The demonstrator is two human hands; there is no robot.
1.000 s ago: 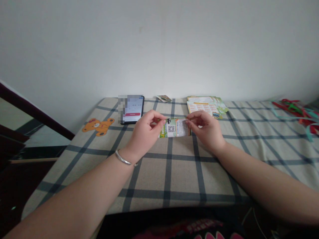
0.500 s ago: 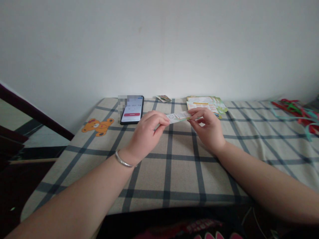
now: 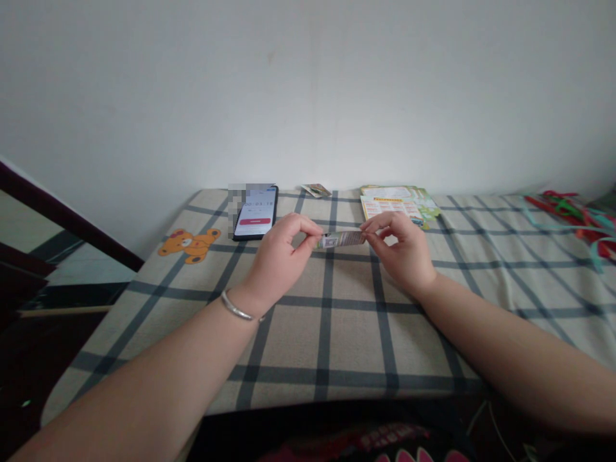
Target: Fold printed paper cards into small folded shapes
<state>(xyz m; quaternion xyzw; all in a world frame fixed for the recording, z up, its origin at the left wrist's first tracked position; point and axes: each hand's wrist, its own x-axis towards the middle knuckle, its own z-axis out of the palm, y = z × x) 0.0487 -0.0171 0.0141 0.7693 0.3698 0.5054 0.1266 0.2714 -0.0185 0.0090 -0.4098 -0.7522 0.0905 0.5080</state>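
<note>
Printed paper (image 3: 343,240) pinched at both ends over the counter (image 3: 351,346).
It is nearer the back edge than the front, the left hand (image 3: 283,253) clamped by thumb and fingers on one end, the right hand (image 3: 403,253) on the other; beyond, leaflets (image 3: 391,205), a small folded piece (image 3: 316,190) and a phone (image 3: 255,215) lie along the back edge, an orange bear figure (image 3: 189,245) near the left edge.

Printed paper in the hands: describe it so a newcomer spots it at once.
Find the checked tablecloth, then the left hand and the right hand facing each other above it. The printed paper spans the gap between them, looking like a narrow band. Unlike the overlapping printed sheets lying beyond the right hand, it is pinched at both ends.
</note>
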